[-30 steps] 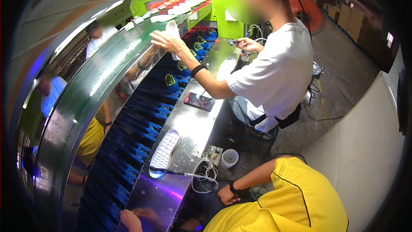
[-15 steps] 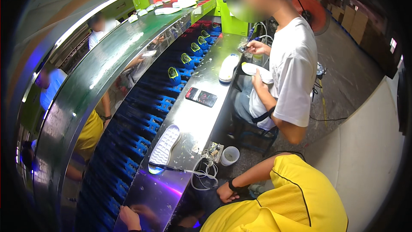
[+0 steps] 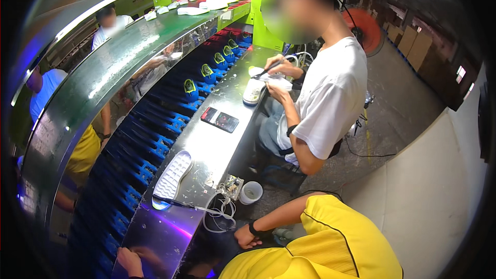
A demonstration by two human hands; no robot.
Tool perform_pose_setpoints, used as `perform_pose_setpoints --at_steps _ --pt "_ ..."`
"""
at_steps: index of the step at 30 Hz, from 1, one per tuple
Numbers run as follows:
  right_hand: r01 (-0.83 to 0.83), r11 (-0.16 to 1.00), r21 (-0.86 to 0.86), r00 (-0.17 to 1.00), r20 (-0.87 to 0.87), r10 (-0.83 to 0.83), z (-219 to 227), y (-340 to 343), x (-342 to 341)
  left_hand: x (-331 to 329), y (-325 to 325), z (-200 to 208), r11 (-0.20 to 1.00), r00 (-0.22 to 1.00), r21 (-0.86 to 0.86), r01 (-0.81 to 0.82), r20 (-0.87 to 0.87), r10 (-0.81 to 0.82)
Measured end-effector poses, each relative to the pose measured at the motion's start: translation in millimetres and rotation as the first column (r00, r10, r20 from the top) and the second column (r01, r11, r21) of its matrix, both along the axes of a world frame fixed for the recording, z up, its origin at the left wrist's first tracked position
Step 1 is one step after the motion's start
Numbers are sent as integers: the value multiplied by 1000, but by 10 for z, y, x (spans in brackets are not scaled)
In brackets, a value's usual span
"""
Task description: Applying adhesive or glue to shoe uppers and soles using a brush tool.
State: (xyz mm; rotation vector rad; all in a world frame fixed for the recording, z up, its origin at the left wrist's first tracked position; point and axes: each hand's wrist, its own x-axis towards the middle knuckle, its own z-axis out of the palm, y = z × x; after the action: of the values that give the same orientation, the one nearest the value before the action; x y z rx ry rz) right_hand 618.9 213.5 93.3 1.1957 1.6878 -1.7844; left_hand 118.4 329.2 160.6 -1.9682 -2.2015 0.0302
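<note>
My left hand rests on the near end of the shiny metal bench, its fingers curled and nothing visible in them. Lower in the view, my right hand, with a black band at the wrist, lies beside the bench with its fingers folded in. Tread side up on the bench is a white shoe sole with a blue tip. Across its near end lies a thin black brush-like tool, joined to a pale tube. Neither hand touches the sole or the tool.
A person in a white shirt holds a dark thin tool over a white sole. A phone lies on the bench. Blue shoes stand on the dark conveyor, below a green belt carrying soles. A white cup stands beside the bench.
The whole view has shifted, so things sit further left. The person in white has brought a tool from the bench's far side to the sole. My hands hold the same pose.
</note>
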Motion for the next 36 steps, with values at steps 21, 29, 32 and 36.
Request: perform_pose_setpoints --at_steps 21,29,32,36 --pt "6 1000 -30 999 -44 -7 -135 -80 149 646 -468 1018 1000 987 10 27 156 -28" --pt "3 998 -66 999 -40 -6 13 64 -54 573 -1046 1011 970 929 230 -80 370 -12" --pt "-3 997 -83 999 -36 0 19 117 -171 531 -1054 1041 907 930 358 221 204 -307" --pt "-3 993 -116 1000 -29 0 -39 150 -266 583 -1006 1034 955 948 94 281 128 -291"
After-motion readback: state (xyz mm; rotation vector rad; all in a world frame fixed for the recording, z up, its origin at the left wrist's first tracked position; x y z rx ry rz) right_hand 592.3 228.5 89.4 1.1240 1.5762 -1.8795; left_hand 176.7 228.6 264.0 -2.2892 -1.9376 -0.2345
